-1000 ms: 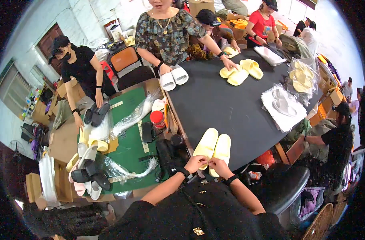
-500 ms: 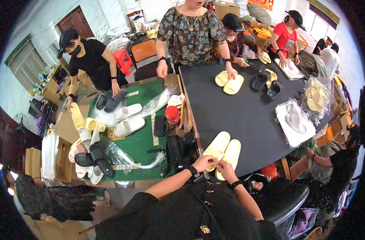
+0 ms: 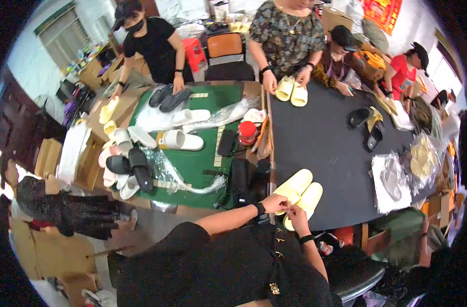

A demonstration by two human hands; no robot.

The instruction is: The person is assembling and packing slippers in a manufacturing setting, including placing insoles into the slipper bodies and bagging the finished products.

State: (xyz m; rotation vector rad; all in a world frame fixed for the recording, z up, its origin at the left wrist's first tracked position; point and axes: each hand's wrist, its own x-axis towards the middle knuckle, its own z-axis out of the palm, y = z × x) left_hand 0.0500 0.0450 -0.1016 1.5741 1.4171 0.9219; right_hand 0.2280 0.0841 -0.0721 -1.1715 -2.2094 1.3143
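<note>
A pair of pale yellow slippers lies side by side at the near edge of the black tabletop, the left slipper (image 3: 294, 185) slightly farther off than the right slipper (image 3: 310, 198). Over their near ends, my left hand (image 3: 275, 203) is closed with fingers pinched. My right hand (image 3: 297, 217) meets it there, its fingers also pinched together. Whatever sits between the fingertips is too small to make out. Both wrists wear black bands.
Left of the black table (image 3: 336, 148), a green mat (image 3: 205, 176) carries white, black and grey slippers, plastic wrap, a red-lidded jar (image 3: 247, 132) and a phone (image 3: 226, 142). Bagged slippers (image 3: 391, 181) lie at right. Several co-workers stand around; one holds yellow slippers (image 3: 291, 92) opposite.
The view has swung left, shifting the scene rightward. My hands stay pinched together by the slippers. The co-worker opposite now has both hands at a yellow pair, nearer that person's side.
</note>
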